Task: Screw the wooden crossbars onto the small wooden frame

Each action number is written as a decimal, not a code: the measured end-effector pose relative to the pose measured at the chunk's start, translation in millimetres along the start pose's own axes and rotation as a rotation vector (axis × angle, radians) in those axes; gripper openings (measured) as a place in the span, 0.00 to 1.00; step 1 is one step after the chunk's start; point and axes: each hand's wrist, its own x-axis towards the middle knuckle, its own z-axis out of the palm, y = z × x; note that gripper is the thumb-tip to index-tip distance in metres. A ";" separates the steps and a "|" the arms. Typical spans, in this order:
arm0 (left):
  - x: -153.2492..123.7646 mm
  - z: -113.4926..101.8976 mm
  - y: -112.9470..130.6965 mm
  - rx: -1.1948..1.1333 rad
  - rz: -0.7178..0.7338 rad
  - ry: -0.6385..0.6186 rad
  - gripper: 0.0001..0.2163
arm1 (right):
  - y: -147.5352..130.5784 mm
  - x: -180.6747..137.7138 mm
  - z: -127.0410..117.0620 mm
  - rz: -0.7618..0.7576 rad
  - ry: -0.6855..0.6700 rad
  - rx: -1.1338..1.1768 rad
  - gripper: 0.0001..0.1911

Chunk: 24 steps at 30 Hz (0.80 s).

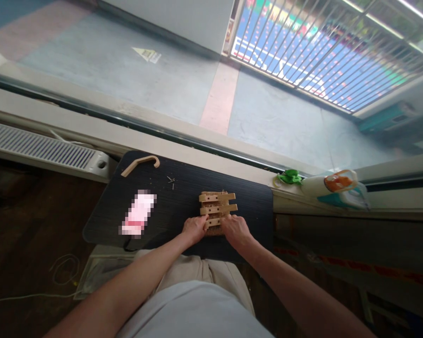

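A small wooden assembly [216, 206] of pale slotted strips with holes lies on a dark table [254, 202] in front of me. My left hand [193, 228] grips its near left edge, fingers curled on the wood. From the other side my right hand [235, 230] presses against the near right edge, fingers closed around it. A curved wooden piece [140, 164] shaped like a hook rests at the table's far left. A few tiny screws [171, 181] lie between the hook and the assembly.
A blurred pink-and-white flat item [138, 213] lies on the table's left half. Beyond the table runs a window sill with a green object [289, 177] and a white bottle with an orange label [329, 184]. A radiator grille [38, 148] sits at left.
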 end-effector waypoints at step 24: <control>0.6 -0.8 -0.7 -0.017 0.003 -0.017 0.14 | 10.4 0.1 -1.8 -0.041 -0.024 0.000 0.14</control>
